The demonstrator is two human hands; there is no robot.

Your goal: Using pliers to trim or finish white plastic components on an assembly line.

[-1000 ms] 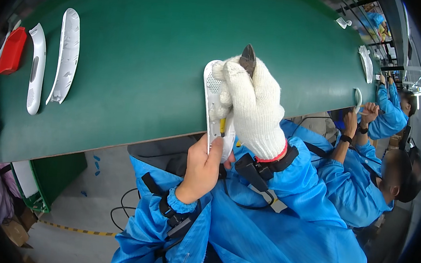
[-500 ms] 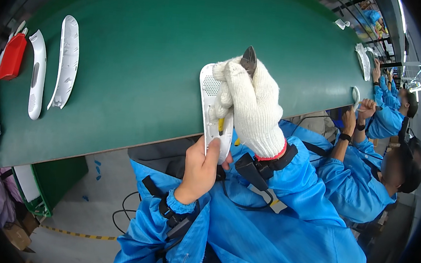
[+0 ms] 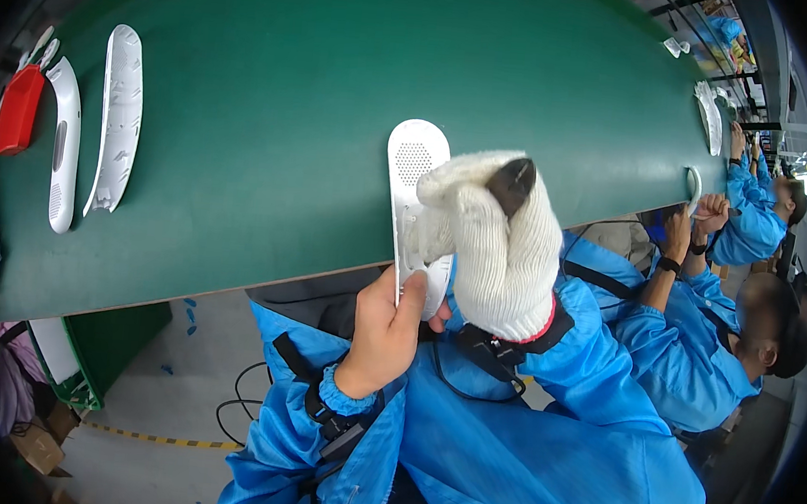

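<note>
My bare left hand (image 3: 385, 331) grips the lower end of a long white plastic shell (image 3: 419, 154), thumb on its inner face. The shell has a rounded top with a patch of small holes, and it points away from me over the table edge. My right hand (image 3: 498, 250), in a white knitted glove with a red cuff, is closed around a hand tool whose dark pointed end (image 3: 511, 187) sticks out of the fist. The rest of that tool is hidden by the glove. The gloved fist covers the right side of the shell's middle.
On the green table (image 3: 270, 147) at far left lie a curved white part (image 3: 65, 150), a white shell half (image 3: 118, 121) and a red scoop-like tray (image 3: 18, 111). Co-workers in blue (image 3: 688, 369) sit at right, with white pieces (image 3: 708, 118) near them. A green bin (image 3: 111, 352) stands below left.
My gloved right hand has moved right and toward me and turned, showing more of the shell's holes. The tool's yellow part no longer shows. My left hand still holds the shell.
</note>
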